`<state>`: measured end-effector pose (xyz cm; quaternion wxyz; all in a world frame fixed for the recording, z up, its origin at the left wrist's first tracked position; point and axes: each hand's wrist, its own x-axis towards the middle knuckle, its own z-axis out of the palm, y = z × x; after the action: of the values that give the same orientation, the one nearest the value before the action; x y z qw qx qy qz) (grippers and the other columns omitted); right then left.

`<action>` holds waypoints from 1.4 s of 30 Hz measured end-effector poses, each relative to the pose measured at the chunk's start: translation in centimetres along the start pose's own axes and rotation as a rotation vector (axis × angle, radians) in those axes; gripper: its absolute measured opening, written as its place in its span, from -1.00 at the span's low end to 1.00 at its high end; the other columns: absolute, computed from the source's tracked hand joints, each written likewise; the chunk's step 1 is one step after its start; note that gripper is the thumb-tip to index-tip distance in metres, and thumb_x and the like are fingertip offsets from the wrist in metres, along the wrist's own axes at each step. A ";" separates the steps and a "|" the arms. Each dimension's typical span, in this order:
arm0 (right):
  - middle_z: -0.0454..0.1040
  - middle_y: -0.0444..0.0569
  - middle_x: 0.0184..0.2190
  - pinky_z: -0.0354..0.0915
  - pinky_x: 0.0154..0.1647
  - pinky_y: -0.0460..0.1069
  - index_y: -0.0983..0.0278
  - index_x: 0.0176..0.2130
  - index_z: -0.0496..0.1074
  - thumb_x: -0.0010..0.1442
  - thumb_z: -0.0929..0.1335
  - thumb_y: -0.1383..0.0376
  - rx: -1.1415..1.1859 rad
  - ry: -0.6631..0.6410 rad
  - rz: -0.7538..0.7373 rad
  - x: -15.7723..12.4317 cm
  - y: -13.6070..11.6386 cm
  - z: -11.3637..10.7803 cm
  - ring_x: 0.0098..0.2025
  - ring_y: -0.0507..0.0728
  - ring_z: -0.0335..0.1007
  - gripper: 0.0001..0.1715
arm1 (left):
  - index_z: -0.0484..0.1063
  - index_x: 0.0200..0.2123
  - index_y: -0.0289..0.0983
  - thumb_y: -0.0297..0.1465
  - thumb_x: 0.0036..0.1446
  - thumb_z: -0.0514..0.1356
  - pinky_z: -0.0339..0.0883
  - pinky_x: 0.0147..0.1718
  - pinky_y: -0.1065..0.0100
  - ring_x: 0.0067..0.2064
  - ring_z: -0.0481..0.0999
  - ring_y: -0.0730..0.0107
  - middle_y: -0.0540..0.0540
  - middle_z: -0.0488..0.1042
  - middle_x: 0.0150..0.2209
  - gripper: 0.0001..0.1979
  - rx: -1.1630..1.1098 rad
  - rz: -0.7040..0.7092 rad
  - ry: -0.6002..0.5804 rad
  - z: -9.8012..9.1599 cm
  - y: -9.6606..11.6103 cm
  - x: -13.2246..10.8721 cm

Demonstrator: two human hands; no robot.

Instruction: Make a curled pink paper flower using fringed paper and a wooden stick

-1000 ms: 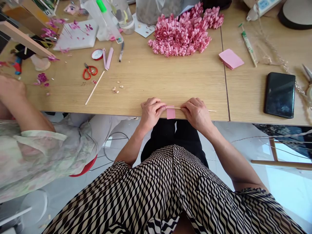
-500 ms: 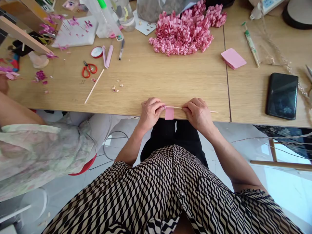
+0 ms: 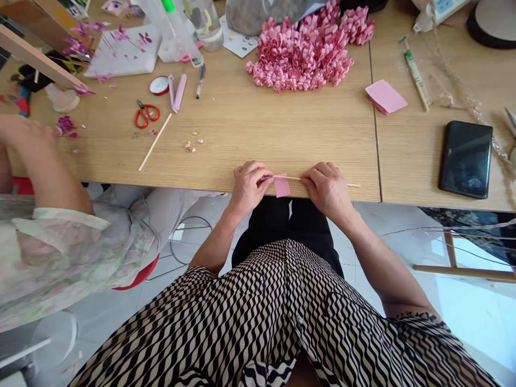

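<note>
At the table's front edge, a thin wooden stick lies crosswise between my hands. A small pink paper piece hangs from it, its upper edge against the stick. My left hand pinches the stick's left end together with the paper's corner; the fingertips hide the exact hold. My right hand is closed round the stick farther right, and the stick's tip pokes out beyond it. Past my hands lies a large heap of curled pink paper strips. A stack of pink paper sits at the right.
Red-handled scissors, another wooden stick, a tape roll and a pen lie at left. A black device rests at right. A co-worker's arm reaches over the table's left end.
The pink paper's lower edge has swung slightly right and now hangs tilted. My hands stay nearly in place. The co-worker's arm has moved up and farther onto the table.
</note>
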<state>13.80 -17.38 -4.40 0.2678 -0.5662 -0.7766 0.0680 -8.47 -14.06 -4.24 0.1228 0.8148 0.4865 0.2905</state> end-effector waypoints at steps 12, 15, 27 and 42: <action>0.47 0.05 -0.29 0.20 -0.19 0.09 0.23 -0.27 0.49 0.33 0.22 0.25 0.009 0.006 -0.012 -0.1 0.0 -0.1 -0.23 0.18 0.25 -0.71 | 0.55 -0.20 -0.13 -0.26 0.25 0.20 0.22 0.00 0.13 -0.08 0.48 0.26 -0.09 0.51 -0.17 -0.85 0.055 -0.031 -0.015 0.3 0.3 -0.1; 0.47 0.05 -0.30 0.22 -0.19 0.08 0.25 -0.27 0.50 0.33 0.22 0.25 0.010 0.013 -0.018 -0.4 0.1 -0.3 -0.23 0.17 0.26 -0.71 | 0.54 -0.20 -0.14 -0.24 0.25 0.20 0.20 0.01 0.11 -0.07 0.48 0.24 -0.10 0.51 -0.15 -0.84 0.082 -0.041 0.004 0.2 0.5 -0.2; 0.47 0.04 -0.32 0.25 -0.22 0.06 0.25 -0.28 0.51 0.31 0.25 0.31 -0.053 0.017 -0.036 -1.7 0.0 -0.7 -0.26 0.16 0.24 -0.75 | 0.53 -0.32 -0.19 -0.36 0.21 0.24 0.24 -0.07 0.18 -0.10 0.48 0.28 -0.08 0.49 -0.20 -0.92 0.045 -0.123 0.050 0.7 1.3 -0.1; 0.50 0.08 -0.17 0.19 -0.34 -0.01 0.33 -0.01 0.40 0.30 0.23 0.29 0.080 -0.087 0.114 2.4 -2.9 -1.2 -0.28 0.10 0.38 -0.69 | 0.54 -0.19 -0.14 -0.33 0.19 0.28 0.13 -0.04 0.16 -0.06 0.49 0.26 -0.03 0.55 -0.18 -0.89 0.144 -0.094 0.170 0.7 1.5 -1.2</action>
<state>11.45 -16.46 -1.38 0.2519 -0.5949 -0.7506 0.1386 -7.45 -15.77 -4.49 0.0358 0.7702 0.5525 0.3165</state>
